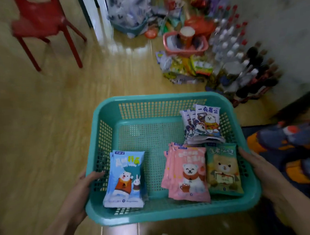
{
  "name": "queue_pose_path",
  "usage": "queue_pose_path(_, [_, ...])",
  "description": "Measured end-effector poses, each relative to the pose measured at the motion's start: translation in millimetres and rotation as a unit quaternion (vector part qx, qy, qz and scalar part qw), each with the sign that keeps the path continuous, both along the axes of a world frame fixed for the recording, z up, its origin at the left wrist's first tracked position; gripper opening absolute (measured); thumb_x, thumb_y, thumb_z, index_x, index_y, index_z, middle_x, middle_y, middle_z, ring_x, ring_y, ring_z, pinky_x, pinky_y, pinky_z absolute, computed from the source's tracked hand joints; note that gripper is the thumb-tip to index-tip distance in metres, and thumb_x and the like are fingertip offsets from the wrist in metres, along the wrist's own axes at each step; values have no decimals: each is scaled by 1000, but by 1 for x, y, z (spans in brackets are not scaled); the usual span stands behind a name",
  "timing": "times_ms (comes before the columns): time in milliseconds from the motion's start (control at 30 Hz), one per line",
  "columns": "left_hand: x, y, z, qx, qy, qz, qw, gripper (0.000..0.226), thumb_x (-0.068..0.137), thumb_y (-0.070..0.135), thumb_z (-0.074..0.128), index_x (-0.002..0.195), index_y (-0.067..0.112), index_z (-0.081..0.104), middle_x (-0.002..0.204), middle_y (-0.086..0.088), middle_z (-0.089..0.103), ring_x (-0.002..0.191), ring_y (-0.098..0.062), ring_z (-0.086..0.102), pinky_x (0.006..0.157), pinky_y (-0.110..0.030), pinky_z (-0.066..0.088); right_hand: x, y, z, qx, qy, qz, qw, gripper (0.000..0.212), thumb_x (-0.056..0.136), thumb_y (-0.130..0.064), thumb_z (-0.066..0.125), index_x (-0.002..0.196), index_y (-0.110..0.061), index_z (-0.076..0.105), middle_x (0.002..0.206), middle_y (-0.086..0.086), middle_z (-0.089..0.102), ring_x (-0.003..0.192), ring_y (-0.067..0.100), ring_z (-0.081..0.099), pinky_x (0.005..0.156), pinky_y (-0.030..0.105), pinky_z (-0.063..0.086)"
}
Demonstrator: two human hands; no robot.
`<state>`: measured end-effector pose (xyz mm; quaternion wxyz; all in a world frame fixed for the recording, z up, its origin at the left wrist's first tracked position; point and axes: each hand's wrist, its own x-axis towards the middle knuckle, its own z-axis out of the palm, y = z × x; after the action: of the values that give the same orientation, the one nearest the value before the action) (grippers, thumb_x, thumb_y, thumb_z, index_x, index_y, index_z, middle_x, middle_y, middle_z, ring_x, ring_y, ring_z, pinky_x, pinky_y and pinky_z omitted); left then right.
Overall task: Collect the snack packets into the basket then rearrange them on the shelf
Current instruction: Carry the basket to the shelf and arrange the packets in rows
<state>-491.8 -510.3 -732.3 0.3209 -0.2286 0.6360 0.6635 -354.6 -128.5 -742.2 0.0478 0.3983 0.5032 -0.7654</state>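
Note:
I carry a teal plastic basket (155, 100) above the wooden floor. My left hand (82, 188) grips its left rim and my right hand (258, 168) grips its right rim. Inside lie snack packets in small stacks: blue bear packets (125, 178) at the near left, pink bear packets (187, 173) near the middle, a green bear packet (223, 169) beside them, and white packets (204, 125) leaning on the far right wall. No shelf is in view.
A red plastic chair (43, 28) stands at the far left. Along the right wall are rows of bottles (233, 44), a pink basket (185, 43) with a cup, loose snack bags (187, 69) and a bag of plastic (128, 12). Patterned fabric (299, 144) lies at right.

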Motion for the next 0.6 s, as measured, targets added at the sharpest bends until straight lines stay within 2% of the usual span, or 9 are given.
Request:
queue_pose_path(67, [3, -2, 76, -5, -1, -2, 1000, 34, 85, 2, 45, 118, 0, 55, 101, -24, 67, 72, -31, 64, 57, -34, 56, 4, -1, 82, -1, 10, -15, 1000, 43, 71, -34, 66, 112, -19, 64, 93, 12, 73, 75, 27, 72, 63, 40, 59])
queue_pose_path(167, [8, 0, 185, -7, 26, -10, 1000, 30, 85, -1, 43, 111, 2, 58, 85, -15, 72, 61, -22, 68, 53, -29, 57, 12, -5, 202, 13, 16, -16, 1000, 67, 51, -41, 83, 111, -17, 64, 90, 10, 74, 73, 24, 72, 64, 38, 59])
queue_pose_path(233, [14, 2, 252, 1, 43, -15, 999, 29, 85, -5, 40, 99, 9, 60, 70, -5, 73, 54, -16, 67, 50, -26, 55, 18, -8, 272, 12, 34, -23, 999, 52, 60, -34, 72, 109, -19, 63, 85, 6, 75, 70, 20, 72, 59, 32, 60])
queue_pose_path(267, [17, 3, 281, 5, 50, -17, 999, 30, 84, -5, 39, 96, 12, 61, 68, -3, 73, 54, -15, 67, 50, -26, 55, 21, -9, 305, 11, 41, -29, 999, 50, 59, -33, 70, 107, -20, 63, 81, 4, 75, 68, 18, 72, 55, 30, 59])
queue_pose_path(367, [25, -1, 344, 7, 71, -37, 997, 34, 82, -6, 39, 89, 17, 63, 75, -4, 71, 62, -20, 64, 57, -28, 54, 36, -22, 377, 20, 54, -31, 998, 66, 44, -39, 82, 105, -21, 63, 80, 2, 76, 68, 17, 72, 52, 28, 57])
queue_pose_path(400, [26, -3, 360, 9, 75, -44, 996, 34, 82, -6, 39, 88, 17, 63, 76, -4, 70, 67, -23, 63, 61, -29, 53, 44, -28, 394, 16, 58, -34, 998, 57, 54, -38, 80, 106, -22, 63, 81, 1, 76, 69, 17, 72, 52, 28, 57])
queue_pose_path(467, [27, -8, 384, 14, 78, -65, 995, 35, 82, -6, 39, 86, 18, 64, 77, -4, 70, 69, -24, 63, 64, -31, 52, 66, -41, 417, 15, 59, -76, 995, 22, 85, -26, 58, 106, -23, 62, 80, 0, 76, 68, 16, 72, 54, 29, 58])
queue_pose_path(533, [24, -11, 399, 22, 84, -103, 991, 37, 82, -6, 39, 87, 20, 64, 77, -3, 71, 63, -20, 66, 58, -28, 55, 90, -54, 426, 23, 47, -126, 991, 21, 94, -22, 45, 106, -26, 62, 81, 0, 75, 69, 17, 72, 56, 31, 59])
queue_pose_path(600, [22, -15, 408, 32, 88, -156, 983, 38, 82, -6, 38, 90, 21, 64, 78, -2, 72, 63, -19, 67, 56, -28, 56, 119, -80, 434, 27, 43, -161, 986, 20, 94, -22, 46, 105, -26, 62, 80, 1, 76, 69, 17, 72, 56, 32, 59])
